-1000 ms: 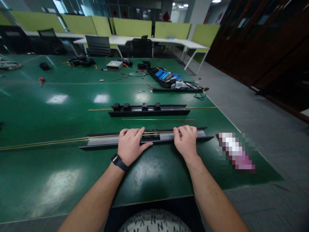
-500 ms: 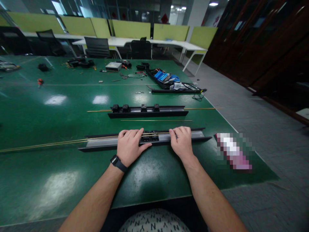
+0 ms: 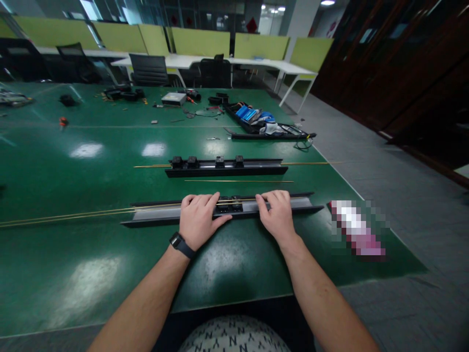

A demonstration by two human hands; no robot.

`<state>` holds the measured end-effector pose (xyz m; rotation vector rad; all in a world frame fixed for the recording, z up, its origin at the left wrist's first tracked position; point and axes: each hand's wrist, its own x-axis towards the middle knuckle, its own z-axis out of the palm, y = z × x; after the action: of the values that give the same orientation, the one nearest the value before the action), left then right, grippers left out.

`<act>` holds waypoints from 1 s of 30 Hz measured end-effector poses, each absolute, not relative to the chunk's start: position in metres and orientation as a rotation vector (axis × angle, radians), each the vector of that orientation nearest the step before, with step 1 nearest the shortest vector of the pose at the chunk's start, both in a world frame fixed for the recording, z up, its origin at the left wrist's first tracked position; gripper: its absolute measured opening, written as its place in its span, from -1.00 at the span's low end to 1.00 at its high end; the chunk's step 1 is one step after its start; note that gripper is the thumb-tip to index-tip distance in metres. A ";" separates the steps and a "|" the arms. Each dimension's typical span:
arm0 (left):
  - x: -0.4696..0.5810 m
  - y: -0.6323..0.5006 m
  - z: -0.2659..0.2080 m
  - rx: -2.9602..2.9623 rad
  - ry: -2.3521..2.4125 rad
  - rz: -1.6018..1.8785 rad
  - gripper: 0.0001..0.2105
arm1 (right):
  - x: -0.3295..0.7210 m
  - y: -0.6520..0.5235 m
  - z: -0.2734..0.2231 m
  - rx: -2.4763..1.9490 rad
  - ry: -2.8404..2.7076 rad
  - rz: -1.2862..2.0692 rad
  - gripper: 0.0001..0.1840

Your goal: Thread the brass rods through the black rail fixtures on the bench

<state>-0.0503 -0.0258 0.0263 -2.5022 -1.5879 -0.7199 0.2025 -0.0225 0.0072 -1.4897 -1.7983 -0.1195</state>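
In front of me a long black channel (image 3: 308, 210) with a pale inner floor lies across the green table. Two black blocks (image 3: 230, 205) sit inside it, between my hands. Thin brass rods (image 3: 91, 213) run along the channel and stick far out past its left end. My left hand (image 3: 200, 217) reaches over the channel left of the blocks, thumb along the front lip, fingers curled at the far side. To the right of the blocks, my right hand (image 3: 276, 212) has thumb and forefinger pinched at the rods' right part; the exact contact is hidden.
Beyond lies a second black channel (image 3: 227, 171) with several black blocks and brass rods. A loose rod (image 3: 238, 181) lies between the two channels. A blurred pink-and-white item (image 3: 357, 227) is at right. Farther back are a tray of blue items (image 3: 252, 117) and a grey box (image 3: 174, 99).
The view has shifted very slightly. Both hands keep the same place and pose on the channel and rods.
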 end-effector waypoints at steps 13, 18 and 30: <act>-0.051 -0.025 0.024 -2.498 -1.582 -0.735 -0.40 | 0.207 -0.024 0.012 -1.514 -1.714 -0.179 -0.76; -0.051 -0.025 0.023 -2.497 -1.575 -0.744 -0.40 | 0.202 -0.024 0.011 -1.492 -1.760 -0.133 -0.76; -0.050 -0.024 0.024 -2.495 -1.564 -0.731 -0.40 | 0.209 -0.022 0.008 -1.548 -1.706 -0.184 -0.73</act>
<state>-0.0504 -0.0244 0.0239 -2.4947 -1.5639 -0.7312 0.2092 -0.0218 0.0081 -1.5480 -1.7060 -0.1842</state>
